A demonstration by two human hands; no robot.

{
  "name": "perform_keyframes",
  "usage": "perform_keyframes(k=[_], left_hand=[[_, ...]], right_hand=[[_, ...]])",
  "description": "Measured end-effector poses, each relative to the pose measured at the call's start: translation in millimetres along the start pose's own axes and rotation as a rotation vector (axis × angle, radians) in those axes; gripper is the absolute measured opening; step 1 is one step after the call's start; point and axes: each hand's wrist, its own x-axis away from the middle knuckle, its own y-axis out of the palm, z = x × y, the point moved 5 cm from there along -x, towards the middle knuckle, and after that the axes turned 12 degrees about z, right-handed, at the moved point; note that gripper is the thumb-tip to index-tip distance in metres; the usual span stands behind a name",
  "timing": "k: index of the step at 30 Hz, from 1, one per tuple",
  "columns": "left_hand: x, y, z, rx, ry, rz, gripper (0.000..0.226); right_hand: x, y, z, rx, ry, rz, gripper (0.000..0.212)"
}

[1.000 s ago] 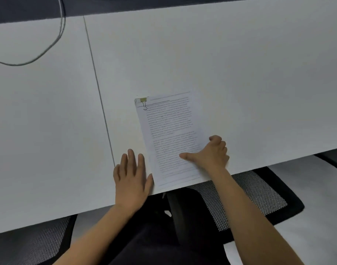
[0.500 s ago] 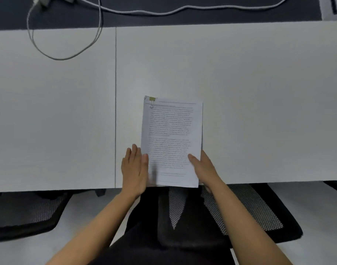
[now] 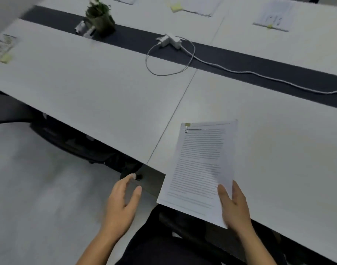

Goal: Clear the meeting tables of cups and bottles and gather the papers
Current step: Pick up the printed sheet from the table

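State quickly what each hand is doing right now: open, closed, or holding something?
Left hand: open, holding nothing.
Right hand: grips the clipped papers by their near right corner.

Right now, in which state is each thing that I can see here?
Papers: clipped together, held at the lower right corner, overhanging the table edge.
Clip: on the top left corner.
Right hand: grips the papers.
Left hand: open, holds nothing.
Cable: looped, runs to the charger.
Plant: upright.
Far papers: lying flat.
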Motion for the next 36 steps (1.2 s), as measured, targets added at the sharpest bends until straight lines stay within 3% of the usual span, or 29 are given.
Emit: perform_keyframes(k=[5, 8, 12, 19, 25, 36], left_hand=[[32.4, -97.6, -50.7, 0.074, -0.136, 0.26, 0.042], [46.8, -150.1, -89.1, 0.152, -0.219, 0.431, 0.045], [61.6, -220.6, -155.1, 0.267, -0.328, 0.654, 0.046], [47.6, -345.6, -289.3, 0.401, -0.468, 0.821, 0.043], [-12.9, -463.1, -358.9, 0.423, -0.459, 0.878, 0.037], [-220.4, -582.1, -470.0, 0.357, -0.428, 0.736, 0.037]], right_hand=[[36.3, 76.8, -52.3, 0.043, -0.145, -0.18, 0.016], [68.3, 139.1, -79.6, 0.076, -0.232, -0.314, 0.021], [113.9, 240.3, -95.9, 0.087, -0.243, -0.528, 0.019], [201.7, 431.9, -101.0, 0.18, -0.265, -0.658, 0.023], [263.7, 566.1, -141.0, 0.162, -0.317, -0.69, 0.018], [269.1, 813.8, -173.8, 0.081, -0.247, -0.628, 0.018]])
